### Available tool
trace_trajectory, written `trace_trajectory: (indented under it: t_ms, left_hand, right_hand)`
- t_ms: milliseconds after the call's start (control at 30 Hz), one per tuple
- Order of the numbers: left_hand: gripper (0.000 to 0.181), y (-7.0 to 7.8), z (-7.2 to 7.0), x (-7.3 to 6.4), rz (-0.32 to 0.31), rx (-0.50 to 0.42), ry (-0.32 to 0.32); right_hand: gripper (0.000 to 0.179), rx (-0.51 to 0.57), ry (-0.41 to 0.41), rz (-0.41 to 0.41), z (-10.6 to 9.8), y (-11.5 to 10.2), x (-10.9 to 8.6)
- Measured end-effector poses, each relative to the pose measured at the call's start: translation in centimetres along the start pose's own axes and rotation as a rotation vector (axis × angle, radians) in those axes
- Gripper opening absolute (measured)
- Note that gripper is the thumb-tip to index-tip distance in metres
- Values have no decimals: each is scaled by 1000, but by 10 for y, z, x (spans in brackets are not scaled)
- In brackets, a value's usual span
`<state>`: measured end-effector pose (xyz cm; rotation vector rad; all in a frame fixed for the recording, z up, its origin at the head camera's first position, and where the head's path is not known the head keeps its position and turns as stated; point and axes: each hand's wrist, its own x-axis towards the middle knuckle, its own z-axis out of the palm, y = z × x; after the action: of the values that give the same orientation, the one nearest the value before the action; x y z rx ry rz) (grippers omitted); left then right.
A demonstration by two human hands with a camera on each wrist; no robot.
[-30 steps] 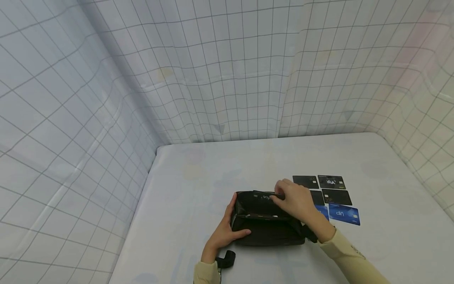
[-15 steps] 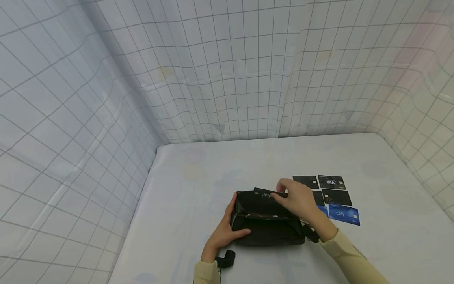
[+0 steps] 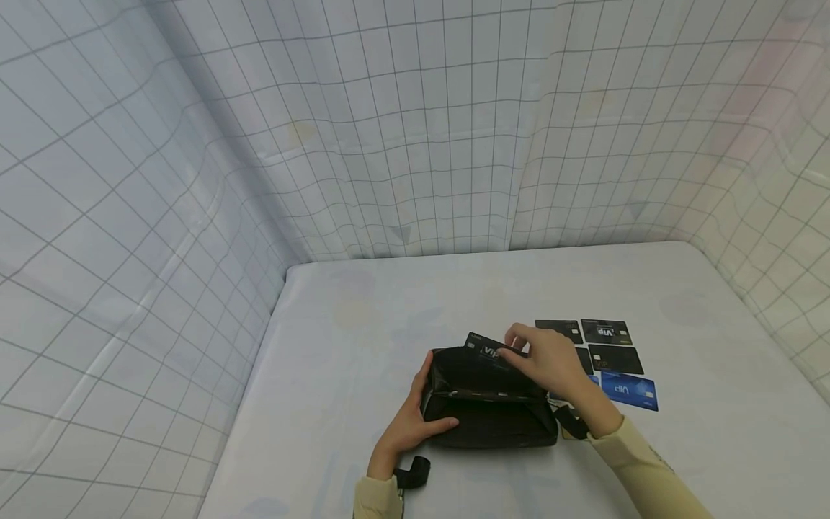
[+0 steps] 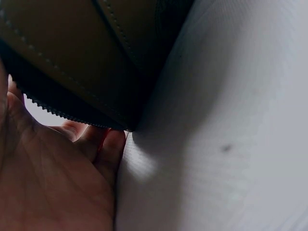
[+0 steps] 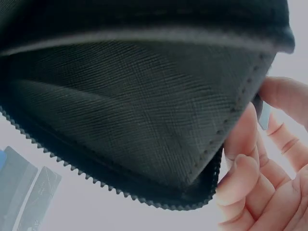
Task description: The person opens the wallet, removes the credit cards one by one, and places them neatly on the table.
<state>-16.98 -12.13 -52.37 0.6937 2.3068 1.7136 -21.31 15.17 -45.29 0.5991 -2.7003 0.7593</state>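
Note:
A black zip-around wallet point(image 3: 489, 429) lies spread wide on the table in the head view, its pocket facing up. My left hand point(image 3: 405, 429) grips its left end, thumb over the near panel and fingers along the side. In the left wrist view those fingers point(image 4: 113, 147) curl at the toothed zip edge. At the wallet's far edge, my right hand point(image 3: 551, 364) pinches a black card marked Vip point(image 3: 480, 344) between thumb and fingers. The card sticks up, tilted, with its lower part hidden. The right wrist view is mostly textured wallet lining point(image 5: 144, 106).
To the right lie several black cards point(image 3: 616, 358) in rows, and a blue card point(image 3: 629, 391) below them, partly behind the right wrist. A yellowish edge point(image 3: 570, 435) shows under that wrist. The white table point(image 3: 337, 346) meets gridded curtains point(image 3: 415, 180) on its far and left sides.
My right hand has lifted slightly, and the black card in it has risen from the wallet's far edge, showing more of its face. The left hand and wallet stay put.

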Motion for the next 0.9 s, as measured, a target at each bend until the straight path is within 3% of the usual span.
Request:
trace_trajectory:
  t_ms: [900]
  left_hand:
    - [103, -1, 0, 0, -1, -1, 5]
  right_hand:
    - [19, -11, 143, -93, -2, 12, -3]
